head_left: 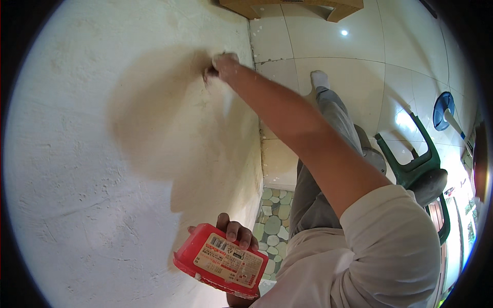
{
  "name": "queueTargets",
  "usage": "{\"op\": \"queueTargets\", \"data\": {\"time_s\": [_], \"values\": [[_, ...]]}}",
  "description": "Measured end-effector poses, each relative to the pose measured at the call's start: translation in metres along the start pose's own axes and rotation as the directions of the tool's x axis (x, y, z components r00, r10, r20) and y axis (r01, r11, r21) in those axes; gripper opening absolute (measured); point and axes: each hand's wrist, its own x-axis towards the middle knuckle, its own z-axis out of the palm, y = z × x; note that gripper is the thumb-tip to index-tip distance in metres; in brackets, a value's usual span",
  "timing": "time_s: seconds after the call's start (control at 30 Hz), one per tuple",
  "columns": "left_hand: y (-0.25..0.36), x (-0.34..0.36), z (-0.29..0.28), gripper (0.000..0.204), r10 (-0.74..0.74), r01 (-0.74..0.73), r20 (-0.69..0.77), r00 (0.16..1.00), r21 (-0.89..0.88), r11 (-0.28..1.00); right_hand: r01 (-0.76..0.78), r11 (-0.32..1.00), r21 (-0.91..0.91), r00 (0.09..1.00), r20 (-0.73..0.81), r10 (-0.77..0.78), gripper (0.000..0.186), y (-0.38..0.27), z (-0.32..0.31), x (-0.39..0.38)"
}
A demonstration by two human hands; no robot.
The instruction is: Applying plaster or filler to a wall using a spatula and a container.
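Observation:
My right hand (pixel 223 65) is stretched out to the upper part of a cream plastered wall (pixel 102 154) and presses a small dark-edged tool (pixel 209 73) with white paste against it; the hand is blurred. My left hand (pixel 235 232) holds a red plastic tub (pixel 218 259) with a label on its underside, low in the view, close to the wall. Its fingers curl over the tub's far edge. The tub's contents are hidden.
White floor tiles (pixel 328 56) lie to the right of the wall, with a strip of pebble-pattern flooring (pixel 275 226) at its foot. A green plastic stool (pixel 418 164) stands at the right beside my leg. A blue round object (pixel 442 110) and a wooden piece (pixel 287 6) lie farther off.

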Motion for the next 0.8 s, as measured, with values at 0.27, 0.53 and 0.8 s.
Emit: {"op": "queueTargets", "data": {"time_s": [0.27,0.53,0.8], "values": [[0.003,0.012,-0.003,0.064,-0.059,0.061,0.076,0.995,-0.022,0.998,-0.074,0.367,0.927,0.874,-0.117,0.472,0.021,0.058,-0.033,0.017],[0.002,0.016,0.010,0.065,-0.065,0.066,0.023,0.998,-0.035,0.997,-0.627,0.181,0.758,0.666,0.400,0.630,0.028,0.005,0.020,-0.079],[0.005,0.017,0.007,0.069,-0.091,0.095,0.050,0.995,-0.077,0.993,-0.327,-0.043,0.944,0.823,0.307,0.478,0.014,-0.051,-0.038,0.007]]}}
